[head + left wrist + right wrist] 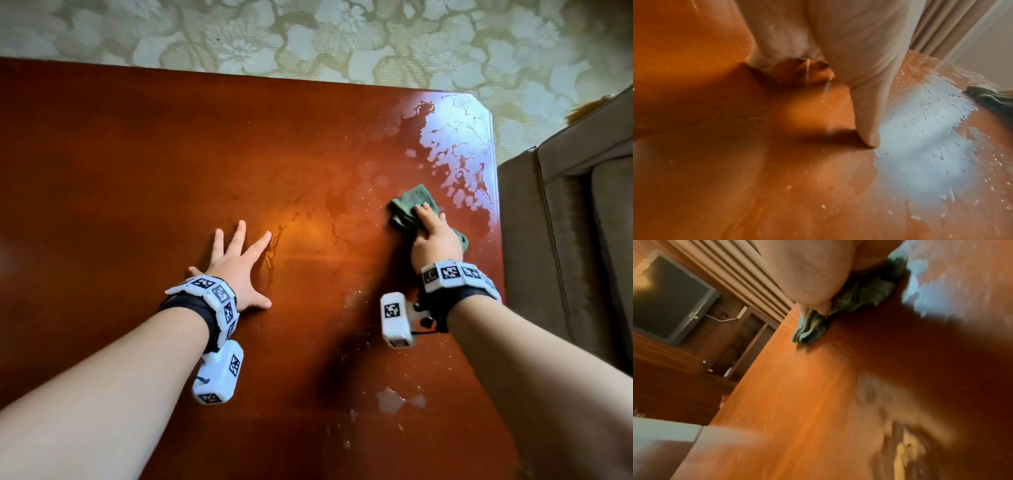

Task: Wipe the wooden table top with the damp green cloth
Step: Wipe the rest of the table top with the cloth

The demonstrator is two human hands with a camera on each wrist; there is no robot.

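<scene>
The red-brown wooden table top [137,171] fills the head view. A crumpled damp green cloth [411,202] lies on it near the right edge. My right hand [431,236] lies on top of the cloth and grips it, pressing it onto the wood. The right wrist view shows the cloth [863,293] bunched under the palm [803,272]. My left hand [239,260] rests flat on the table's middle with fingers spread and holds nothing. Its thumb [865,113] touches the wood. A film of water [455,147] shines beyond the cloth at the far right corner.
A brown sofa [565,222] stands close against the table's right edge. Patterned carpet [308,34] lies beyond the far edge. A small puddle [400,401] and droplets sit near the front. The right wrist view shows curtains [731,272] and a dark screen [668,300].
</scene>
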